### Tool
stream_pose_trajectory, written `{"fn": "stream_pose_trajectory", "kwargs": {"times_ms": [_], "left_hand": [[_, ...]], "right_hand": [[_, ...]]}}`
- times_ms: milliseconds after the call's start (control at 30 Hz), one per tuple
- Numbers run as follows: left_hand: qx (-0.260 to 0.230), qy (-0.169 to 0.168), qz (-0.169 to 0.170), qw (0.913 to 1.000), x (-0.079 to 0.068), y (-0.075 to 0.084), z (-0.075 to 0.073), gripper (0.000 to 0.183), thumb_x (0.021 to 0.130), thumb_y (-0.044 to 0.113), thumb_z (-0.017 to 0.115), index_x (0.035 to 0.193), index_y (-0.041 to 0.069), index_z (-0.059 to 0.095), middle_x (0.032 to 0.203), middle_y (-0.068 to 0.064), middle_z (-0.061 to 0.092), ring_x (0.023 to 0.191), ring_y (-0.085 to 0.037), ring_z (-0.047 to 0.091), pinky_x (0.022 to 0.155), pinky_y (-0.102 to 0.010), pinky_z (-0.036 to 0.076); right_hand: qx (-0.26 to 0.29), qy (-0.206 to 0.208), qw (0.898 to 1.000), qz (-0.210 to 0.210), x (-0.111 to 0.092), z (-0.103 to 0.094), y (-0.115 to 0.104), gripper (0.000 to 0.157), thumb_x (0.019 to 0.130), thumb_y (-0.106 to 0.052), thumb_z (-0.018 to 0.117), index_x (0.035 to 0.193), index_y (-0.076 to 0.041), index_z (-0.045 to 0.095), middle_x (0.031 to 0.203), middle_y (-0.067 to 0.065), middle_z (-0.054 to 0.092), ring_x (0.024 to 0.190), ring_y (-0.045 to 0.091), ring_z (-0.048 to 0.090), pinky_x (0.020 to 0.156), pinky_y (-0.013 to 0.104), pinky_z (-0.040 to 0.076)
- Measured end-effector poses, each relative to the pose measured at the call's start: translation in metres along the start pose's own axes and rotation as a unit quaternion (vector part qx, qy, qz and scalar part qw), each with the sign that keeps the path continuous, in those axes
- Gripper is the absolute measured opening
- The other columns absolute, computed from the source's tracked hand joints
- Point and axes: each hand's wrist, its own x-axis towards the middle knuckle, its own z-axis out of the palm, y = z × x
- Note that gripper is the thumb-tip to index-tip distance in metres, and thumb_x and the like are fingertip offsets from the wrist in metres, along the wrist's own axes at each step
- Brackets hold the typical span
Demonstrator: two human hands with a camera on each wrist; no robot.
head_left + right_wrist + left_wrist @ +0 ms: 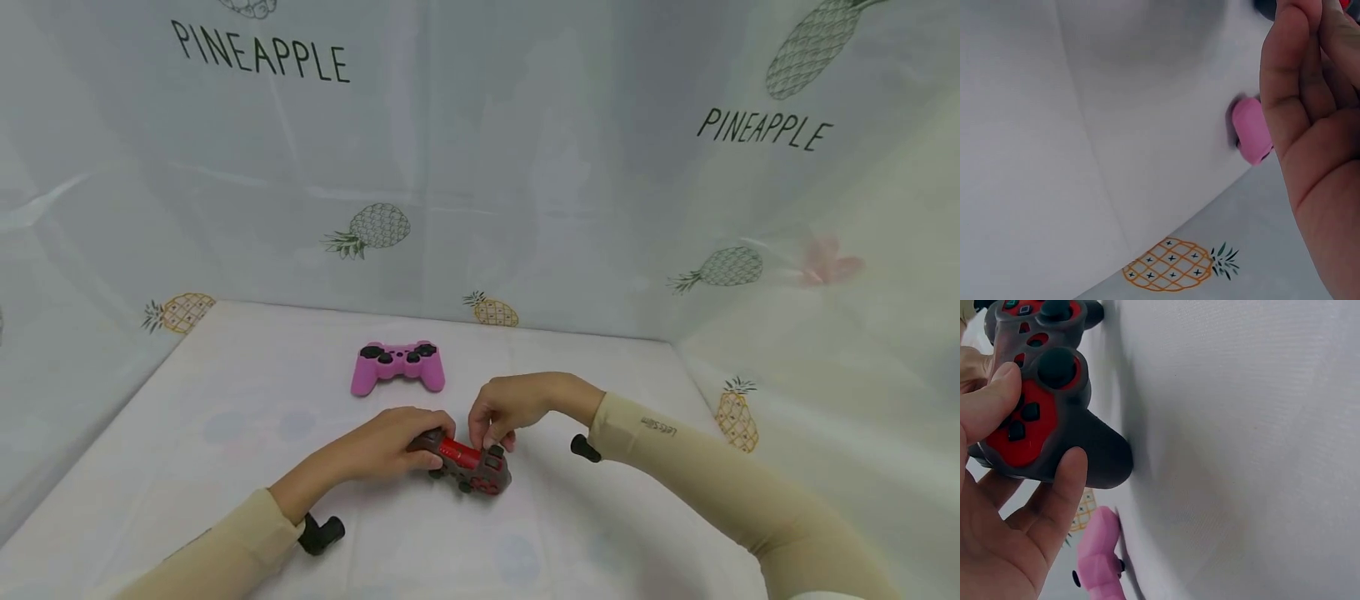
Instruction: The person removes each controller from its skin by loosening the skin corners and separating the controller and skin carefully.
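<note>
Red-and-black gamepad (460,454): on the white tabletop (420,546), between the hands; its long axis runs from far left to near right.
Left hand (386,443): grips its far-left end, the thumb on the button face.
Right hand (513,404): beside its far edge, toward the right end; fingers are curled, but I cannot tell if they hold it.
Pink gamepad (399,363): farther, to the left.
Writing: "PINEAPPLE" twice on the backdrop (480,150); "LetsSlim" on the right sleeve (675,467).

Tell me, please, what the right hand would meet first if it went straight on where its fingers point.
Probably the dark controller, gripped by the left hand; the right hand points down at it, though whether they touch is unclear.
</note>
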Motion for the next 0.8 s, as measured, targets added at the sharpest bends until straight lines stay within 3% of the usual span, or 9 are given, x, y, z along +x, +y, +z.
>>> {"fn": "stream_pose_trajectory", "kwargs": {"times_ms": [267,467,633,800], "left_hand": [[0.006,0.008,0.002,1.0,0.0,0.001,-0.004,0.032,0.097,0.034,0.08,0.122,0.037,0.061,0.097,0.019,0.059,0.093,-0.008,0.055,0.085,-0.033,0.045],[0.03,0.006,0.006,0.9995,0.003,0.005,-0.003,0.028,0.101,0.034,0.075,0.125,0.036,0.062,0.095,0.02,0.058,0.089,-0.006,0.054,0.081,-0.03,0.045],[0.037,0.007,0.001,0.9993,0.003,0.005,0.0,0.028,0.101,0.033,0.075,0.125,0.037,0.062,0.094,0.02,0.057,0.087,-0.005,0.054,0.08,-0.029,0.044],[0.027,0.012,0.009,0.9995,0.003,0.004,0.001,0.028,0.1,0.033,0.076,0.124,0.036,0.062,0.093,0.02,0.057,0.086,-0.005,0.053,0.079,-0.029,0.044]], "right_hand": [[-0.003,0.008,1.0,0.002,-0.003,0.0,0.001,0.015,0.101,-0.009,0.073,0.092,-0.021,0.077,0.08,-0.007,0.073,0.08,0.043,0.075,0.077,0.042,0.062],[0.005,0.009,1.0,-0.005,-0.005,0.002,0.009,0.016,0.105,-0.009,0.068,0.095,-0.021,0.07,0.086,-0.009,0.067,0.077,0.044,0.072,0.077,0.046,0.062],[0.044,0.007,0.999,-0.026,-0.006,0.006,0.018,0.013,0.107,-0.01,0.063,0.1,-0.018,0.069,0.089,-0.008,0.064,0.077,0.05,0.066,0.078,0.056,0.06],[0.077,0.018,0.996,-0.027,-0.008,0.011,0.026,0.013,0.108,-0.012,0.064,0.105,-0.019,0.075,0.087,-0.008,0.067,0.076,0.052,0.065,0.076,0.048,0.06]]}}
